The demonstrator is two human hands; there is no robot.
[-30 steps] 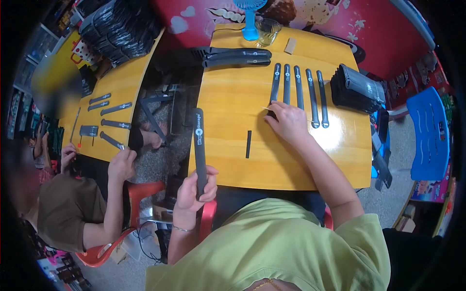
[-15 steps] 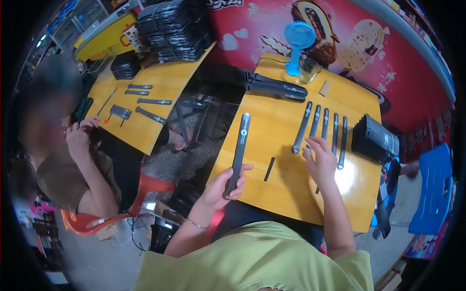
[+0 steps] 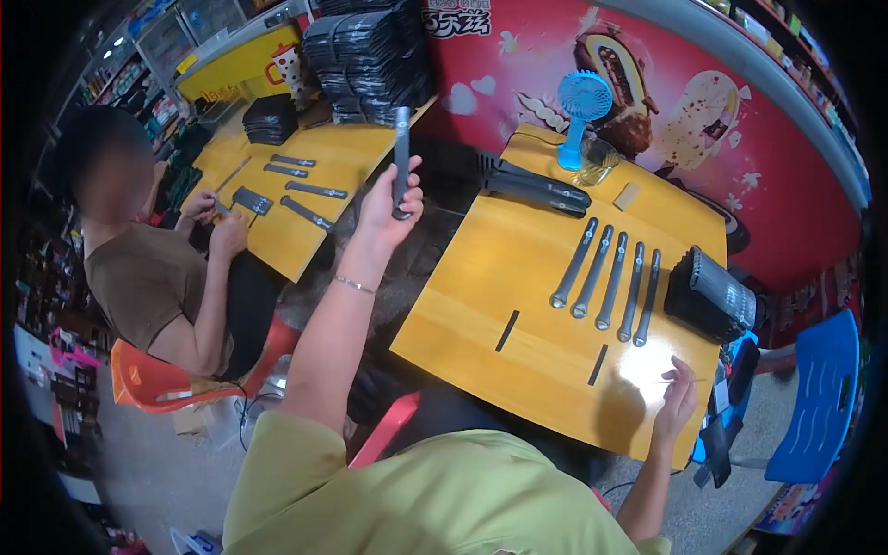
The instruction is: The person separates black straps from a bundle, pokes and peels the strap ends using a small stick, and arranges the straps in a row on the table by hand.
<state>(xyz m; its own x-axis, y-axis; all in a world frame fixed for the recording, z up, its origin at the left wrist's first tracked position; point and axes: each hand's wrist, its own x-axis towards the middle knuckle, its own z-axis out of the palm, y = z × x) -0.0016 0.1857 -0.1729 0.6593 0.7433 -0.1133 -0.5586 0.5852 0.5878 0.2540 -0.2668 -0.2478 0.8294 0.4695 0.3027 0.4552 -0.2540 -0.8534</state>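
Raised off the table's left side, my left hand [image 3: 396, 203] is closed around a dark strap [image 3: 401, 157] that stands nearly upright. My right hand [image 3: 680, 393] is over the table's front right corner, fingers bent around a thin, pale, needle-like thing [image 3: 684, 380]. Several dark straps [image 3: 610, 282] with round ends lie side by side on the yellow table [image 3: 462, 305]. In front of them are two short black strips, one at the left [image 3: 507, 330] and one nearer my right hand [image 3: 598, 364].
A black stack [image 3: 710, 294] sits at the table's right edge. Farther back are a strap bundle [image 3: 536, 188], a blue fan [image 3: 584, 102], a glass bowl [image 3: 597, 163] and a tan block [image 3: 626, 196]. At the left a co-worker [image 3: 157, 277] sits at another table.
My left hand has lifted the strap up and away to the left. My right hand has moved from the row of straps to the front right corner. The view has shifted too.
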